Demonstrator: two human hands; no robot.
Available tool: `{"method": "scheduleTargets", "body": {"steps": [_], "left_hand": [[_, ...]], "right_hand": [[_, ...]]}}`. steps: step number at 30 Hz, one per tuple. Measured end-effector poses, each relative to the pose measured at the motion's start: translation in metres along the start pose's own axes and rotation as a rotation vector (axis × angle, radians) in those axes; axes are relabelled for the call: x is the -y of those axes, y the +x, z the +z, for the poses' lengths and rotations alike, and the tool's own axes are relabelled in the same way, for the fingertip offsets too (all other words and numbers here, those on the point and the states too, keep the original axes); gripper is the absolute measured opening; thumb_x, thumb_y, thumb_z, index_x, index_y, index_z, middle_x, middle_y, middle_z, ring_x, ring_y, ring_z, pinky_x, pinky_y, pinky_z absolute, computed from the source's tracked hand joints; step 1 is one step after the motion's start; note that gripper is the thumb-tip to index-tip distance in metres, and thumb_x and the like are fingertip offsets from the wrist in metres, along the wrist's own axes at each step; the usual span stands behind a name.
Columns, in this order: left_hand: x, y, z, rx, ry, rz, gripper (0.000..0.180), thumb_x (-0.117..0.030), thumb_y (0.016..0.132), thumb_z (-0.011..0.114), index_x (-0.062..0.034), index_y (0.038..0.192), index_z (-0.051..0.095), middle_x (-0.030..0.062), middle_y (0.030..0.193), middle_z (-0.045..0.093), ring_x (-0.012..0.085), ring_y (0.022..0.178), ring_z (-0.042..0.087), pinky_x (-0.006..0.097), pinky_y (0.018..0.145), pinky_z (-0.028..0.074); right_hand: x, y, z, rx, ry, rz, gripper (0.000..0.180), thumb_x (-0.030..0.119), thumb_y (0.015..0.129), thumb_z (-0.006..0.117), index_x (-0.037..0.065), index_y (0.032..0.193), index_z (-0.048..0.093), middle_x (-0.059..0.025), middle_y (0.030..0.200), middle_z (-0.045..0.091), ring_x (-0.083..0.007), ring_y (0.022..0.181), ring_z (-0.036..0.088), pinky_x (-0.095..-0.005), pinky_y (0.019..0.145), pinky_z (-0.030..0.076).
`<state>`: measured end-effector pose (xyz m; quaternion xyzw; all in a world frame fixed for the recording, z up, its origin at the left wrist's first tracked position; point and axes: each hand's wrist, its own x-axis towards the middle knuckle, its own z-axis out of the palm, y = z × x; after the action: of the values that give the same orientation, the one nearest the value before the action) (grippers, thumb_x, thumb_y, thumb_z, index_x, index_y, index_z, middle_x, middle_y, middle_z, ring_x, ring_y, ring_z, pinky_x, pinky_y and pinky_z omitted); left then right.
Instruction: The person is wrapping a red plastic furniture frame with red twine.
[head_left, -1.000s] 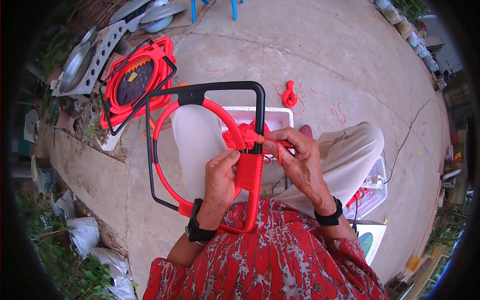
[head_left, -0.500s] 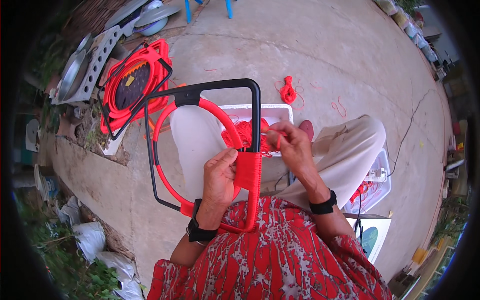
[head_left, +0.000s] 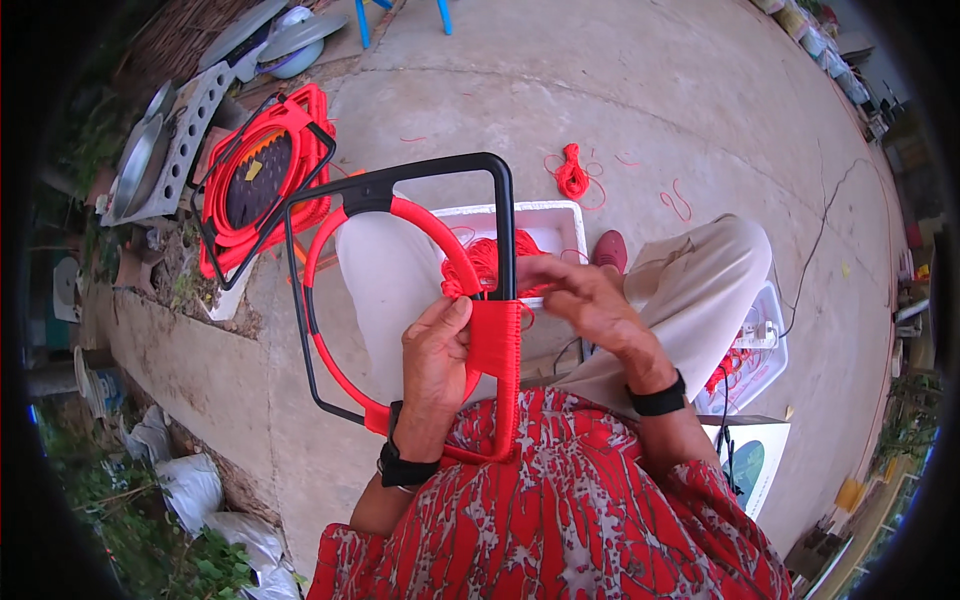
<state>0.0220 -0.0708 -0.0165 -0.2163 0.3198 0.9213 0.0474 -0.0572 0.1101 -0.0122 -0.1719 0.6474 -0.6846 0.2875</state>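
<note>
A black rectangular frame (head_left: 506, 215) with a red-wrapped ring (head_left: 432, 225) inside it stands upright over my lap. Red cord is wound closely around its near right corner, making a flat red band (head_left: 493, 338). My left hand (head_left: 437, 345) is closed on the frame at the left edge of this band, thumb on top. My right hand (head_left: 592, 305) is at the right side bar with its fingers stretched and apart; the tips reach the bar's edge. A small loop of red cord hangs just below those fingers. Behind the bar, a heap of red cord (head_left: 487, 262) is partly hidden.
The heap lies in a white foam box (head_left: 562, 222) between my knees. Similar red and black frames (head_left: 262, 180) are stacked at the left. A red cord bundle (head_left: 571, 175) lies on the concrete ahead. A white tub (head_left: 770, 372) with red cord and a power strip is at my right.
My right hand has shifted slightly down, and its fingers have gone from a pinch to stretched out toward the side bar. My left hand keeps its hold on the frame.
</note>
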Motion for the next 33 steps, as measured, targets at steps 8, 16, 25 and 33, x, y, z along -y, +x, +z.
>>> {"method": "scheduleTargets", "body": {"steps": [8, 16, 25, 33], "left_hand": [[0.003, 0.002, 0.001, -0.017, 0.028, 0.035, 0.022, -0.012, 0.094, 0.055, 0.0034, 0.110, 0.056, 0.0102, 0.092, 0.064, 0.0161, 0.080, 0.065, 0.029, 0.073, 0.055], [0.003, -0.002, 0.003, -0.046, -0.002, 0.075, 0.024, -0.009, 0.093, 0.056, 0.0043, 0.114, 0.055, 0.0103, 0.093, 0.064, 0.0164, 0.078, 0.065, 0.030, 0.072, 0.055], [0.014, -0.001, -0.002, -0.064, 0.055, 0.171, 0.021, -0.008, 0.093, 0.054, 0.0031, 0.110, 0.056, 0.0105, 0.102, 0.064, 0.0160, 0.090, 0.063, 0.028, 0.082, 0.051], [0.015, -0.001, -0.004, -0.073, 0.049, 0.221, 0.032, 0.002, 0.090, 0.055, 0.0080, 0.121, 0.051, 0.0117, 0.112, 0.060, 0.0167, 0.100, 0.060, 0.027, 0.089, 0.048]], "right_hand": [[0.005, -0.021, 0.006, -0.083, -0.127, -0.061, 0.016, 0.013, 0.087, 0.065, 0.002, 0.098, 0.064, -0.0026, 0.094, 0.063, -0.0108, 0.091, 0.057, -0.0273, 0.081, 0.045], [0.020, -0.025, -0.030, -0.282, -1.143, -0.455, 0.009, 0.010, 0.085, 0.066, 0.002, 0.088, 0.065, -0.0063, 0.071, 0.056, -0.0144, 0.063, 0.047, -0.0333, 0.057, 0.039], [0.052, 0.027, 0.040, -0.141, -0.907, -0.751, 0.020, 0.010, 0.072, 0.066, 0.003, 0.090, 0.068, -0.0086, 0.088, 0.063, -0.0270, 0.095, 0.059, -0.0401, 0.090, 0.043], [0.044, 0.039, 0.048, 0.015, -1.162, -0.717, 0.021, 0.011, 0.073, 0.068, 0.004, 0.092, 0.066, -0.0097, 0.109, 0.059, -0.0268, 0.115, 0.049, -0.0452, 0.100, 0.034]]}}
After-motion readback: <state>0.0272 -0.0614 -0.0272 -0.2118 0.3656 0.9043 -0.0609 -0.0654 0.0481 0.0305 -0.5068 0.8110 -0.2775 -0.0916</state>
